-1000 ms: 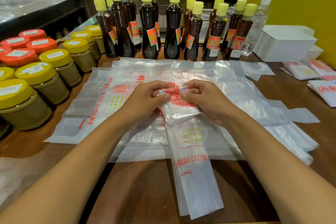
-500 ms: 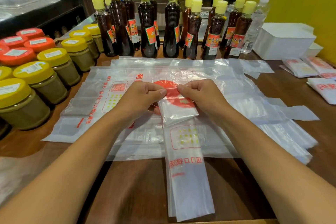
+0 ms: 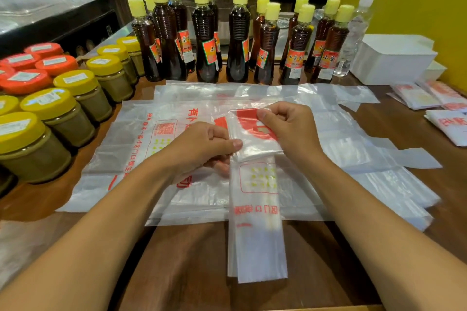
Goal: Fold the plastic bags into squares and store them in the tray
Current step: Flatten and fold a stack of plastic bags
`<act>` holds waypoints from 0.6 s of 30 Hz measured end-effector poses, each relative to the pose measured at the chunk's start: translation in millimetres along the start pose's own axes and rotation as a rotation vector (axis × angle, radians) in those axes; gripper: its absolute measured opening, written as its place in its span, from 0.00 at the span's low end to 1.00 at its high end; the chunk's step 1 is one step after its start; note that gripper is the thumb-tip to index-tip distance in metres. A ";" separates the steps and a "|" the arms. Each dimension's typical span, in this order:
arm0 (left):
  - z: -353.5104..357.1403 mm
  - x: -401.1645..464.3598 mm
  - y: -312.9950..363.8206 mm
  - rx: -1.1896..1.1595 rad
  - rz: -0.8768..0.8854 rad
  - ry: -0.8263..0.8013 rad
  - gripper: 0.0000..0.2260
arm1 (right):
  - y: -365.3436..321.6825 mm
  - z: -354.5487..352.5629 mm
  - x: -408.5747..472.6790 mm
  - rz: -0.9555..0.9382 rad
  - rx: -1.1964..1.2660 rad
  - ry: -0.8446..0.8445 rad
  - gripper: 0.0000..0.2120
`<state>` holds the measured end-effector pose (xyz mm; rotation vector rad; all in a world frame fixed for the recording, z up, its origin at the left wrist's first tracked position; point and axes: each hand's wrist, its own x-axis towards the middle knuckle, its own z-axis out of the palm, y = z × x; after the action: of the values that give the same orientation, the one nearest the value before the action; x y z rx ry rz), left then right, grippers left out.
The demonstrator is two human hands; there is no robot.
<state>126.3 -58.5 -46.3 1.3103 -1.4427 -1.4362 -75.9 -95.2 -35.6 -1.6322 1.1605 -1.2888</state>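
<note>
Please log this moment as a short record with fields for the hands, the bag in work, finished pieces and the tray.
left hand: pinches the folded end's left edge
right hand: pinches its far edge
bag in work: long strip, far end folded over
flat bags: spread beneath
folded squares: right side of the table
white tray: far right, contents hidden

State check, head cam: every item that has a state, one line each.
Strip bag: folded lengthwise, far end turned over, not yet square.
Left hand: pinches the fold's left edge.
Right hand: pinches the fold's far edge.
Flat bags: unfolded, spread out.
Folded squares: finished, on the table.
White tray: contents not visible.
Bottles: capped, upright.
Jars: lidded.
</note>
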 end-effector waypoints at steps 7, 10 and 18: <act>-2.6 2.5 1.0 0.119 0.111 0.146 0.12 | -3.6 -19.5 6.3 0.240 0.046 -0.322 0.08; -5.4 1.6 1.6 0.102 0.122 0.206 0.11 | -1.8 -23.8 4.5 0.330 -0.063 -0.527 0.10; -1.8 -5.0 6.6 0.113 0.066 0.082 0.10 | 7.5 -8.0 -2.6 0.219 -0.066 -0.388 0.11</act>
<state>128.1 -55.1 -38.7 1.3616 -1.5168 -1.2595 -85.5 -95.3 -41.6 -1.6577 1.1097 -0.7612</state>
